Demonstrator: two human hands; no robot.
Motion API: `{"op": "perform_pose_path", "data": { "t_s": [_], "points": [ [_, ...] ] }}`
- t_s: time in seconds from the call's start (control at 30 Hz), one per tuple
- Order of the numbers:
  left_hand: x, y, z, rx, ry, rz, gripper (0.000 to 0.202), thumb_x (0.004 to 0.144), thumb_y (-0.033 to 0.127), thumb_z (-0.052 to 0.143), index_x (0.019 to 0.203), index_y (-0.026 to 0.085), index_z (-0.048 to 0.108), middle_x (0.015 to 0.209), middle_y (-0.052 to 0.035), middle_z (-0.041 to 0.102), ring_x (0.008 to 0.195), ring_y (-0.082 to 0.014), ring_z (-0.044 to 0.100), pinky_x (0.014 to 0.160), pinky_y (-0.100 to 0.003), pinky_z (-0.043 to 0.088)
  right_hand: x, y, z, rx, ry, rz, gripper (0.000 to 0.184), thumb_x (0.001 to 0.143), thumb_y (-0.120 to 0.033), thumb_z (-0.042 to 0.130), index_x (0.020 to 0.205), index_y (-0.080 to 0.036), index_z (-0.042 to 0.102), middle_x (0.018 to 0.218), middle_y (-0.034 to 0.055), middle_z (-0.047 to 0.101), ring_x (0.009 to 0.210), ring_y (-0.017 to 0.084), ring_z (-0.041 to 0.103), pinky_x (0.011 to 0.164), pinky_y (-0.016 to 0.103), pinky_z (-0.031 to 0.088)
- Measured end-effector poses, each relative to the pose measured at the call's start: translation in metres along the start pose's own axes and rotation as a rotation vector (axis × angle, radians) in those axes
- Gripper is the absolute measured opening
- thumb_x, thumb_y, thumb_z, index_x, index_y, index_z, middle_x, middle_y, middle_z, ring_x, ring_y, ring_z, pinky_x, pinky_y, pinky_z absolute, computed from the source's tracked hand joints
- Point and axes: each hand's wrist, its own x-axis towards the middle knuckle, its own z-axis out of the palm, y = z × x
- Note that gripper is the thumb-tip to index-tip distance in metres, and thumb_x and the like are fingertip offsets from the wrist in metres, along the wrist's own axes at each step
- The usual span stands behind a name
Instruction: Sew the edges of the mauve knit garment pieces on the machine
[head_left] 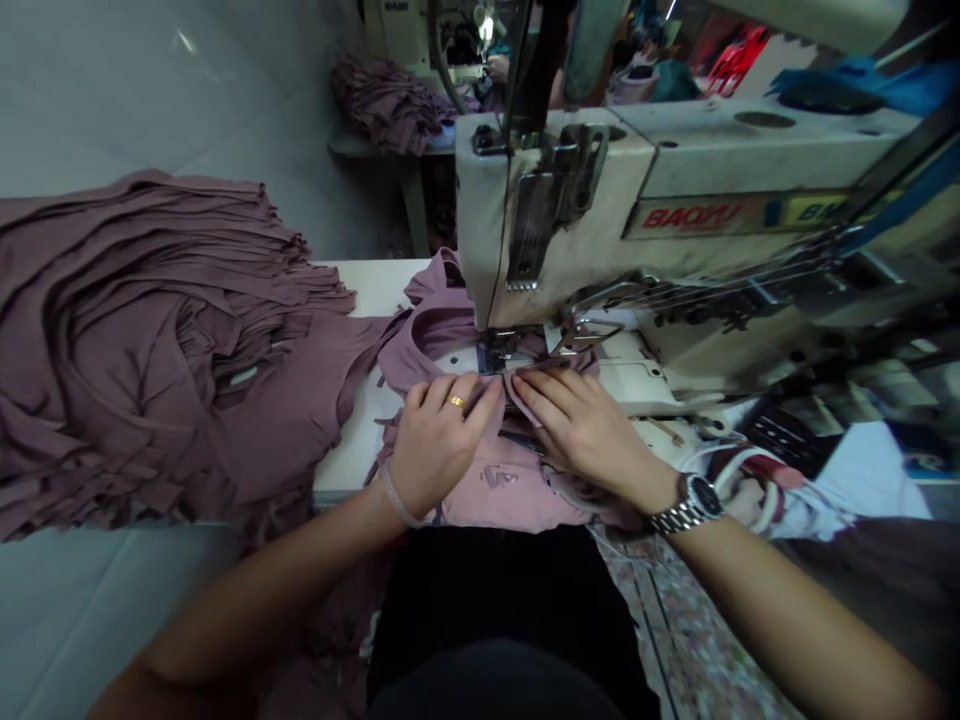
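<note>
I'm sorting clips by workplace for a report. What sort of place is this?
Most likely a garment sewing workshop: an industrial sewing machine stands over a mauve knit garment, a tall pile of matching fabric pieces lies beside it, and a second sewing machine with its own pile stands behind.

We see matt knit cloth in the mauve garment (487, 490) and the stacked pieces (150, 340), a smooth white tabletop (352, 450), the sewing machine's scuffed cream-painted metal head (555, 170), a steel presser foot (495, 350), a glossy gold ring (454, 402) and a polished steel watch bracelet (670, 520).
</note>
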Motion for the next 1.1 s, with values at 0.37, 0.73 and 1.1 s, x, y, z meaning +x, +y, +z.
{"op": "perform_pose_path", "data": {
  "t_s": [0.37,0.73,1.1],
  "points": [
    [-0.001,0.0,0.0,0.016,-0.008,0.033,0.04,0.094,0.02,0.047,0.133,0.013,0.053,0.132,-0.012,0.056,0.115,-0.0257,0.051,0.089,-0.039,0.044,0.01,-0.025,0.003,0.01,0.062,0.116,0.04,0.095,-0.026,0.047,0.13,-0.008,0.055,0.131,0.0123,0.058,0.115,0.028,0.047,0.092,0.042,0.043],
    [0.001,-0.002,0.002,-0.018,0.001,0.059,0.041,0.094,0.016,0.042,0.134,0.009,0.049,0.132,-0.0128,0.055,0.117,-0.0249,0.05,0.092,-0.039,0.043,0.015,-0.024,-0.002,0.017,0.034,0.11,0.038,0.094,-0.026,0.048,0.127,-0.009,0.057,0.13,0.0116,0.059,0.11,0.027,0.049,0.089,0.043,0.044],
    [0.0,-0.006,0.002,-0.04,-0.009,0.081,0.043,0.092,0.014,0.045,0.134,0.011,0.051,0.133,-0.0115,0.056,0.117,-0.0247,0.051,0.092,-0.039,0.043,0.011,-0.021,0.0,0.03,0.062,0.08,0.036,0.094,-0.022,0.048,0.127,-0.01,0.057,0.131,0.0082,0.06,0.109,0.024,0.05,0.088,0.041,0.044]
  ]
}}
